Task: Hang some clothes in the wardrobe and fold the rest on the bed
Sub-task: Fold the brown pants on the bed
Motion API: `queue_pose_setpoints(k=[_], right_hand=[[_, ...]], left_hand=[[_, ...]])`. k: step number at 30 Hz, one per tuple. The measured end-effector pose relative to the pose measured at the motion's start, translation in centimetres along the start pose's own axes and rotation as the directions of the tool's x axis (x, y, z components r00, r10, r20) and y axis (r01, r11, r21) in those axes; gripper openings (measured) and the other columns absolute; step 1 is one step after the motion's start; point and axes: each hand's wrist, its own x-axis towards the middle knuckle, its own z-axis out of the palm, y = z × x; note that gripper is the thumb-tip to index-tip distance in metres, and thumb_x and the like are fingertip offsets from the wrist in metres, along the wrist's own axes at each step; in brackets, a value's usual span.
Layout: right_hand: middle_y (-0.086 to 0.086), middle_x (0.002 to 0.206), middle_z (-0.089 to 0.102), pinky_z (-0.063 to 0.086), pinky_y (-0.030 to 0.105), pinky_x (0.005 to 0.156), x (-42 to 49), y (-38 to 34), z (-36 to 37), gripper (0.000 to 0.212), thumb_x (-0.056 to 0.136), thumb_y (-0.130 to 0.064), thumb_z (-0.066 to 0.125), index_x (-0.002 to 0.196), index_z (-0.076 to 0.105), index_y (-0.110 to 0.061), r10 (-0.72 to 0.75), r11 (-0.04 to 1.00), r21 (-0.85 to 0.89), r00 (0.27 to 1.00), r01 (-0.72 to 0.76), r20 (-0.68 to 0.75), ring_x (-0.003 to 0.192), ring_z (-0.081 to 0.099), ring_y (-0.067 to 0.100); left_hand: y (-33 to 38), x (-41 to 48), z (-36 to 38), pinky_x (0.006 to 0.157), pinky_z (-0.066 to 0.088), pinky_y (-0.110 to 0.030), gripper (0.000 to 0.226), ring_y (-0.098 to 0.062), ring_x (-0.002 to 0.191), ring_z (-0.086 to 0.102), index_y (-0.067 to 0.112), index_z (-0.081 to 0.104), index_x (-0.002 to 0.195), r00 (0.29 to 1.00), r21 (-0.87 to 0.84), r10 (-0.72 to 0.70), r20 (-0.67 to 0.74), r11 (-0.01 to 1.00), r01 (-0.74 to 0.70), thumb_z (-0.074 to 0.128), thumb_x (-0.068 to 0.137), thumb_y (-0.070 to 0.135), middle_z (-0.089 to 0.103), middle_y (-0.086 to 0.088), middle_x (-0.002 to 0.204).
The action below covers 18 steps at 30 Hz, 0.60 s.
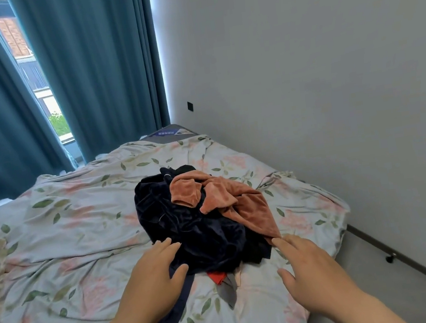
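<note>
We look down on a bed (pixel 85 234) covered by a crumpled pale sheet printed with green leaves and pink flowers; it fills most of the view, with a white wall (pixel 316 64) along its right side and teal curtains (pixel 100 67) behind its far end, parted on a strip of window (pixel 28 64). At the far corner a bare grey patch of mattress (pixel 170 136) shows past the sheet. In the middle of the bed lies our heap of clothes: a dark navy velvet garment (pixel 188 227) makes up the bulk, and a rust-orange velvet garment (pixel 239 198) is draped over its right side. A scrap of red fabric (pixel 217 278) and a grey piece (pixel 229 293) poke out from under the near edge. Our left hand (pixel 152 282) has straight fingers reaching the near-left edge of the navy cloth, gripping nothing. Our right hand (pixel 308 265) is likewise spread flat, its fingertips at the lower tip of the orange garment. A small black wall socket (pixel 190 106) sits low on the wall.
</note>
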Motion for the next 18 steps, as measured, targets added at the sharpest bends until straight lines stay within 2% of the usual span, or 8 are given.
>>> queue_pose_setpoints(k=[10,14,18], right_hand=[[-0.012,0.152,0.030,0.034,0.027,0.111,10.6,3.9,2.4,0.059,0.100,-0.039,0.047,0.153,0.022,-0.031,-0.023,0.998,0.066,0.998,0.019,0.051,0.136,0.032,0.013],[-0.013,0.143,0.036,0.036,0.025,0.105,17.8,7.2,4.6,0.053,0.099,-0.037,0.049,0.148,0.029,-0.030,-0.060,0.994,0.092,0.994,0.051,0.097,0.129,0.037,0.013],[-0.012,0.142,0.038,0.039,0.030,0.106,26.6,11.5,9.1,0.055,0.097,-0.037,0.051,0.148,0.030,-0.031,-0.097,0.987,0.145,0.983,0.074,0.156,0.130,0.038,0.014]], left_hand=[[0.7,9.6,4.4,0.120,0.015,-0.027,0.057,-0.009,0.151,0.010,0.031,0.030,0.154,0.998,0.015,-0.003,0.056,1.000,0.002,0.047,0.101,0.045,0.020,0.010,0.163],[0.9,16.1,8.3,0.120,0.016,-0.027,0.057,-0.008,0.151,0.012,0.029,0.032,0.153,0.997,-0.021,-0.050,0.050,0.998,0.051,0.049,0.101,0.044,0.023,0.010,0.162],[1.1,23.5,13.6,0.119,0.017,-0.026,0.057,-0.008,0.150,0.015,0.029,0.032,0.152,0.990,-0.107,-0.123,0.071,0.986,0.130,0.052,0.100,0.040,0.025,0.011,0.160]])
